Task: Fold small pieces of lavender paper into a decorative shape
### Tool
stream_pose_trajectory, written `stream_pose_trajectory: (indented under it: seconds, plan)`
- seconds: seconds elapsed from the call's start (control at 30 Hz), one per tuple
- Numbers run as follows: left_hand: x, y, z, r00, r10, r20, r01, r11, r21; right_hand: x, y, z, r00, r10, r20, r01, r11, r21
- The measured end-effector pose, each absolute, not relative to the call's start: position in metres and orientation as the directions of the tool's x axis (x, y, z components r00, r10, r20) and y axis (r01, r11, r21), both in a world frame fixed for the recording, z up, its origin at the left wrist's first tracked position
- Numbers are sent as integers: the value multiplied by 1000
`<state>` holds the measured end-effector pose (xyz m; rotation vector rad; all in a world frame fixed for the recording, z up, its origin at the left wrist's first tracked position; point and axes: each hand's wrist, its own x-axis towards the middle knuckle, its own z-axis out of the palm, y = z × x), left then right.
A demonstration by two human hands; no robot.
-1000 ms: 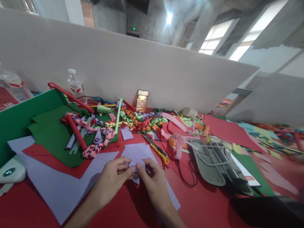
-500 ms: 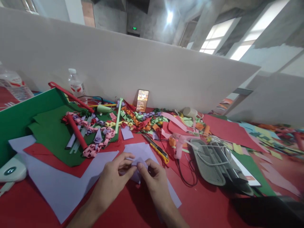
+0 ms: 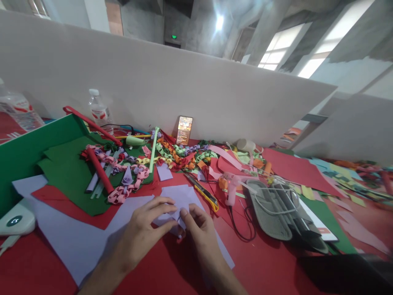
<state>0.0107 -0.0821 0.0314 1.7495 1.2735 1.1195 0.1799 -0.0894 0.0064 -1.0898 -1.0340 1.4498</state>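
A small folded piece of purple paper is held between my two hands, low in the middle of the view. My left hand pinches its left side, with the fingers curled over the top and the thumb beneath. On the right side, the thumb and curled fingers of my right hand grip it. Just behind it lies a larger purple sheet on the red table. A yellow and black utility knife rests to the right of that sheet. Fingers hide part of the folded paper.
A pink glue gun with a black cable stands right of the knife, near a grey tool case. Paper chains and rolled tubes lie at the back left. A phone leans against the white partition.
The folded purple paper has turned and lowered slightly between my fingers. My left hand has shifted a little to the left; the things on the table stay put.
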Motion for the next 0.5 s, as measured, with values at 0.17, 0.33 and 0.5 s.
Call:
stream_pose_trajectory:
  seconds: [0.17,0.33,0.5]
  plan:
    - [9,-78,23,164,925,341,394,-379,837,181,-89,4,-80,992,-95,-200,-110,-974]
    - [6,-79,19,205,893,400,410,-450,794,180,-90,6,-93,990,-103,-200,-120,-972]
    - [6,-78,20,223,897,382,423,-442,791,180,-90,4,-109,990,-84,-213,-106,-971]
